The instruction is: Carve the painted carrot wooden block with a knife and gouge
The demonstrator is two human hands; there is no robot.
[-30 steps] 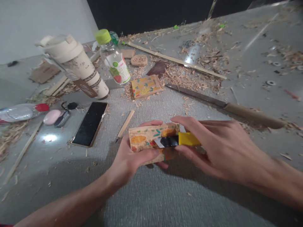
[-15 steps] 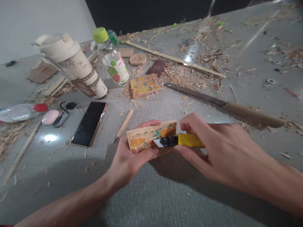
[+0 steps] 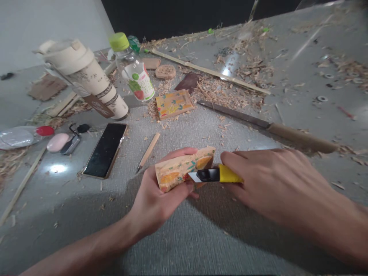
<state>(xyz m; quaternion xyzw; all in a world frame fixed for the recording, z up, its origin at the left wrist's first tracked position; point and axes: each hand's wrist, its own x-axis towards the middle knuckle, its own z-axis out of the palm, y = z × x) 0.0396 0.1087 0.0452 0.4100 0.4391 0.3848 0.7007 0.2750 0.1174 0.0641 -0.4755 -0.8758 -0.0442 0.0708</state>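
Note:
My left hand (image 3: 161,199) is closed round a wooden block (image 3: 172,168) painted with orange, teal and red patterns, its thumb along the near edge. My right hand (image 3: 270,180) grips a yellow-handled utility knife (image 3: 230,174). The knife's blade points left and rests against the block's painted face near my left thumb; whether it cuts into the wood I cannot tell. Left of the block lies a short pencil (image 3: 148,151) with a bare wood body. Farther back is a flat, similarly painted wooden piece (image 3: 174,104).
A phone (image 3: 105,150), a tumbler (image 3: 86,80) and a plastic bottle (image 3: 135,73) stand or lie on the left. A long file (image 3: 238,115) with a brown handle crosses the right side. Wood shavings (image 3: 212,97), a thin strip (image 3: 209,71) and metal washers (image 3: 322,99) litter the back.
The block has tilted slightly in my left hand. My right hand has curled more tightly round the knife, whose blade has shifted a little right. The whole view has moved slightly.

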